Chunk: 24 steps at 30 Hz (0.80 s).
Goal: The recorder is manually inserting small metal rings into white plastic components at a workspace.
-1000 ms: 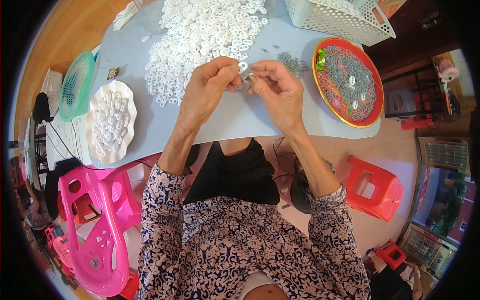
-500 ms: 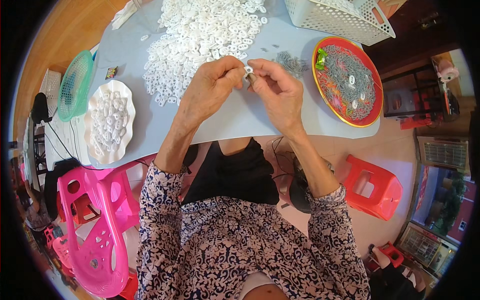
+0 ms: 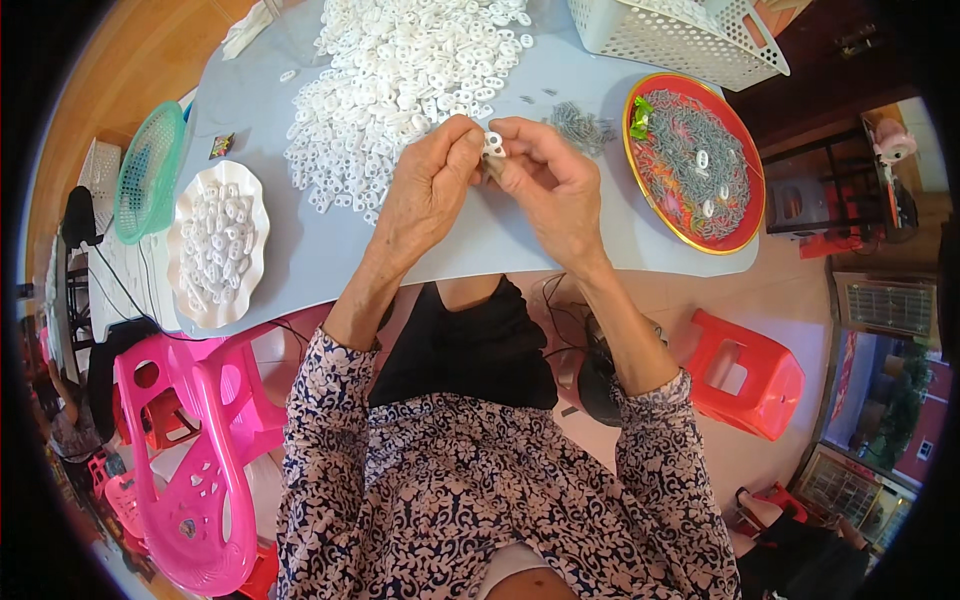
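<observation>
Over the table's near middle, my left hand (image 3: 435,180) and my right hand (image 3: 555,185) meet with their fingertips pinched together. Between them is a small white plastic piece with holes (image 3: 493,145), its upper end showing above the fingers. Its lower part is hidden, and whether a screw is also held cannot be made out. Just beyond my left hand spreads a big heap of similar white pieces (image 3: 410,70). Beyond my right hand lies a small pile of grey screws (image 3: 580,125). A red round tray with a gold rim (image 3: 757,200) holds many more screws and a few white pieces.
At the left a scalloped white dish (image 3: 258,270) holds white pieces, near a green mesh basket (image 3: 160,210). A perforated white basket (image 3: 660,58) stands at the far right. A pink chair (image 3: 190,480) and a red stool (image 3: 750,375) flank me below the table (image 3: 470,250).
The white piece has tilted and shows more of itself above my fingertips. My left hand has shifted slightly right, and my right hand slightly left.
</observation>
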{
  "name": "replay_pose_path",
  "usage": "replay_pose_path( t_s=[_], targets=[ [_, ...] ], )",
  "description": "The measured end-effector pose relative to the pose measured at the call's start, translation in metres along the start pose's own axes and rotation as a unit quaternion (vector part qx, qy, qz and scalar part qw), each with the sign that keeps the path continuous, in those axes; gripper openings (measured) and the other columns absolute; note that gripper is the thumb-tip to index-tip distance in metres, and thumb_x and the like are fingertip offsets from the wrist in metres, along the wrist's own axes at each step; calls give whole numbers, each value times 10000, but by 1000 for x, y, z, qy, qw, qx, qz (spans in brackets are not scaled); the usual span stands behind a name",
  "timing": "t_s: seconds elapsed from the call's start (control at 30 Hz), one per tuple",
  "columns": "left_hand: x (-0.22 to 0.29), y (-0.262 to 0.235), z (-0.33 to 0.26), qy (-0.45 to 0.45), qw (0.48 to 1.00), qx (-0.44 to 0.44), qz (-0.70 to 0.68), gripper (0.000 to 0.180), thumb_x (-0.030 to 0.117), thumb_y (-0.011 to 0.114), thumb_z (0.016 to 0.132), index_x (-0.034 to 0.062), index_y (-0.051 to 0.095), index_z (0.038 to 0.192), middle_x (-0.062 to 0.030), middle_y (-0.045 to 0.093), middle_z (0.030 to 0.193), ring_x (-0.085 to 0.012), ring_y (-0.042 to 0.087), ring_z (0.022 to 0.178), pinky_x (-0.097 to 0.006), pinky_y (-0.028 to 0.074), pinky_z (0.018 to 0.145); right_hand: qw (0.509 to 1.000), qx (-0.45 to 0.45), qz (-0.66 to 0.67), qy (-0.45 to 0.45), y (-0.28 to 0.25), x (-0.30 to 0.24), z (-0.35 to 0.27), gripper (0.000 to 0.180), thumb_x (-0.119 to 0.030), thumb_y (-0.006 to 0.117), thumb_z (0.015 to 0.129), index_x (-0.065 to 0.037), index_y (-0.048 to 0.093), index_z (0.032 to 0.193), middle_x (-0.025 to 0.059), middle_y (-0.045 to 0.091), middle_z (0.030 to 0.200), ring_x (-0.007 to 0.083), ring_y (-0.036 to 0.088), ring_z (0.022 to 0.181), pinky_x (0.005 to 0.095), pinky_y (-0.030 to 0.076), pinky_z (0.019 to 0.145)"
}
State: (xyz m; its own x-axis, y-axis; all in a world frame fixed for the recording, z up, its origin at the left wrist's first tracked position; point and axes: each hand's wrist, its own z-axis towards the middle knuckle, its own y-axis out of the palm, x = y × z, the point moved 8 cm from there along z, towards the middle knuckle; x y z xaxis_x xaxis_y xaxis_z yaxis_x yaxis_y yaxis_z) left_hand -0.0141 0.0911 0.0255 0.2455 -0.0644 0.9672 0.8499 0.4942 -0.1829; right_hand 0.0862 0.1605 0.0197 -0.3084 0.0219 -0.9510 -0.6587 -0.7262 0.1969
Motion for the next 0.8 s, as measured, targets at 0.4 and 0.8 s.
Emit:
replay_pose_path(
  t_s=[0.4,0.8],
  targets=[
    [3,2,-1,9,996,-94,2,239,180,410,973,-12,529,897,-29,491,722,-110,453,681,-256,414,631,989,7,-131,-66,4,-2,0,292,-34,734,723,-18,610,987,8,548,683,62,513,614,214,467,582],
    [3,0,-2,57,992,-93,65,229,180,413,948,-3,491,834,-89,415,610,-170,389,565,-306,372,535,974,0,-207,-90,7,-12,-3,250,-47,754,706,-11,597,898,24,551,641,86,517,584,233,457,560]
  ],
)
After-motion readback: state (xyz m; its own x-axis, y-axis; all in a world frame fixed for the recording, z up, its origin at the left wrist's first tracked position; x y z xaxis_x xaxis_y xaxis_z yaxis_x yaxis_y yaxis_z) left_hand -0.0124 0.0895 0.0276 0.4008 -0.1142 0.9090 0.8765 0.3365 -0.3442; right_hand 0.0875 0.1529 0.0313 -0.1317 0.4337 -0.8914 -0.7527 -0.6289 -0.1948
